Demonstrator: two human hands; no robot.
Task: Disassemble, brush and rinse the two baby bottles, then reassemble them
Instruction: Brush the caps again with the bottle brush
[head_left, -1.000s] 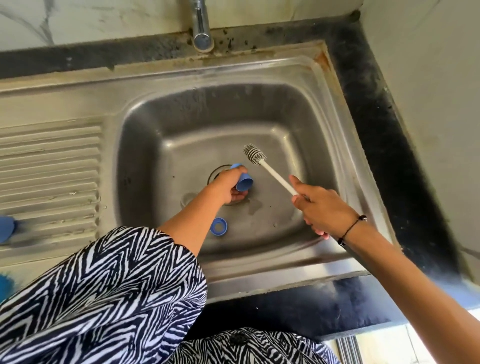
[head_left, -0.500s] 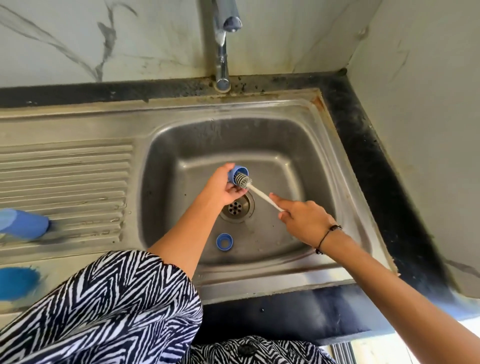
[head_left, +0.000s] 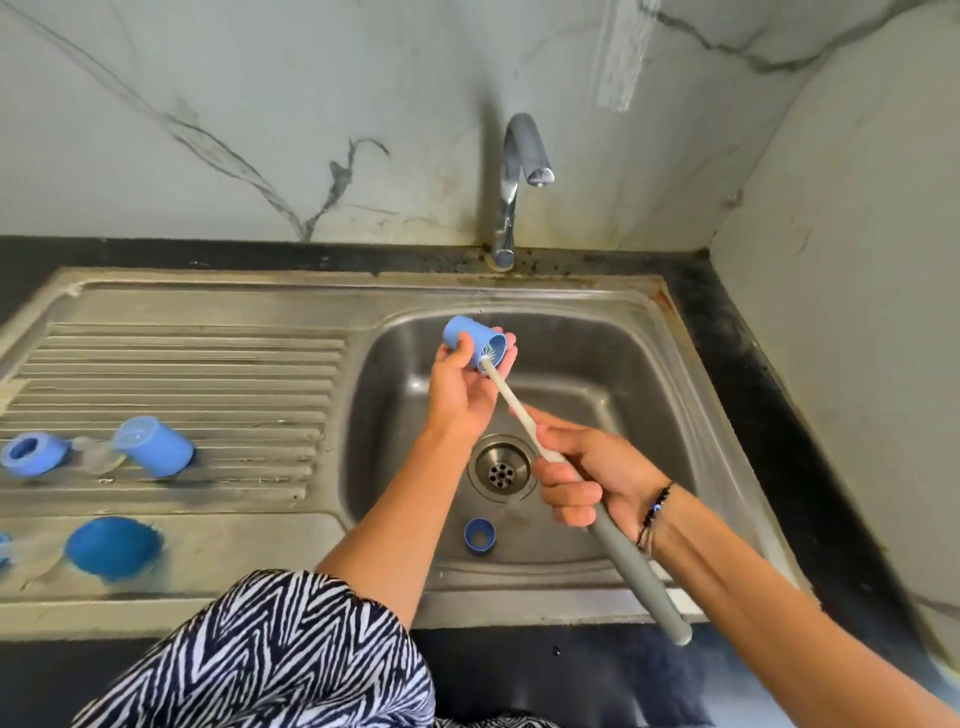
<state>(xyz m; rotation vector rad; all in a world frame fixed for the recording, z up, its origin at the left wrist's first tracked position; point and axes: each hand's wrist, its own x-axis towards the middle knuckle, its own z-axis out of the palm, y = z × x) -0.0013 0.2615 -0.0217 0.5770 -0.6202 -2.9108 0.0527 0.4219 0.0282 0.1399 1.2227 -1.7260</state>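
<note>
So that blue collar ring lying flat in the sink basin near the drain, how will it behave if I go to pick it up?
The blue ring looks small, thin plastic, so probably light and stiff. It lies flat, so unlikely to roll, but the steel sink floor looks slick; it may skid. Fingers likely need to hook its rim.

Blue bottle parts, steel-grey sink

Blue cap (head_left: 474, 343), blue ring (head_left: 479, 534), white-and-grey brush (head_left: 566, 470); black-and-white zigzag sleeve (head_left: 270, 654); grey-veined white wall (head_left: 260, 119), black counter (head_left: 753, 364).

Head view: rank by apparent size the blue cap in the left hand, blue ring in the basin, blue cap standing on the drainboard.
1. Blue cap on the drainboard, largest.
2. Blue cap in the left hand, somewhat smaller; it is tilted and partly covered by fingers, so that gap is unsure.
3. Blue ring on the basin floor, clearly smallest.
</note>
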